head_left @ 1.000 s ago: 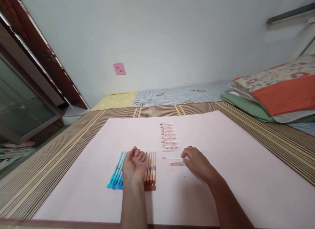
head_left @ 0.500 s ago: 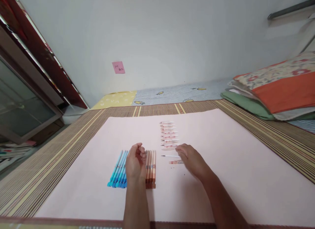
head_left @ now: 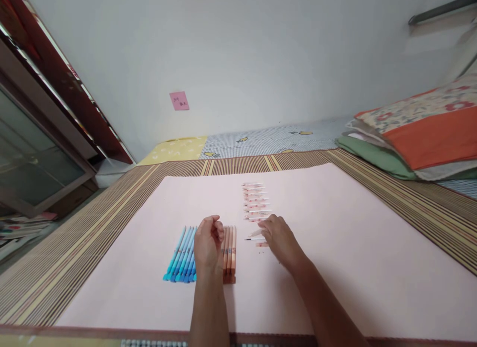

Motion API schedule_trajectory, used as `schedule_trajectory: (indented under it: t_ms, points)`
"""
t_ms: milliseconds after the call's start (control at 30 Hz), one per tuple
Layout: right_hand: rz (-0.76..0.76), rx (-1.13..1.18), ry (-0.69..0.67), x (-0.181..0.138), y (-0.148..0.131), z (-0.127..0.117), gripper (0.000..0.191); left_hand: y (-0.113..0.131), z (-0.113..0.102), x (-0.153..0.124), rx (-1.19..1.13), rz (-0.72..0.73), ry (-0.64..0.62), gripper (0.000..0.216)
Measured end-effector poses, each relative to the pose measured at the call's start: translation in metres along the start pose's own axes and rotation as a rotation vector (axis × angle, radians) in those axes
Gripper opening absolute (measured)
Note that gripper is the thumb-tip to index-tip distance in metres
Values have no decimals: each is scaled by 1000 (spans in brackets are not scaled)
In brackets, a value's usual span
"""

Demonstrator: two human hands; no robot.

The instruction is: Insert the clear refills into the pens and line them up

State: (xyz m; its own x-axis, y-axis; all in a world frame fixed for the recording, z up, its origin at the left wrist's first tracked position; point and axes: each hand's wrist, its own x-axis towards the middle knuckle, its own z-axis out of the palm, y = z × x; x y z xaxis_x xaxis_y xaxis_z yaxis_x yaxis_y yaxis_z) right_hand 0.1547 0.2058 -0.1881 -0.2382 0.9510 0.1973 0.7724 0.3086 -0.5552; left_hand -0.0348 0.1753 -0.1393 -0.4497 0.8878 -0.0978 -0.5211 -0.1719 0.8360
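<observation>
Head view: toward the sheet's (head_left: 335,227) far edge, refills (head_left: 259,211) are lined up, one tube (head_left: 256,233), pinched by the right hand (head_left: 280,241), seemingly remaining unlaid, the left hand (head_left: 207,242) being half-curled, gripping nothing visible.

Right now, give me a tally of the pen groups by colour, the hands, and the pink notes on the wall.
Blue pen group: 1
Brown pen group: 1
Hands, left hand and right hand: 2
Pink note: 1
Total: 5
Single pens can't be counted surely; the left hand hides some.
</observation>
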Motion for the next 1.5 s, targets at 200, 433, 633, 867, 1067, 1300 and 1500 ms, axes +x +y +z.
schedule_trajectory:
  t_ms: [200,433,633,867,1067,1300,1500]
  points:
    - [35,51,-31,1,4,5,27,-6,1,0,80,-19,-52,21]
    - [35,297,-52,-5,-10,-21,19,-9,3,-4,302,-90,-111,30]
    - [-40,604,42,-5,-18,-36,18,-21,9,-12,411,-152,-312,43]
    - [-33,754,110,-4,-25,-40,20,-21,17,-15,325,-49,-314,29]
    - [55,996,111,-1,-23,-35,21,-18,18,-18,327,31,-300,27]
    - [63,1150,162,-2,-28,-45,30,-21,22,-23,332,1,-385,26]
    - [61,1178,197,-2,-31,-46,29,-27,26,-24,279,-6,-386,26]
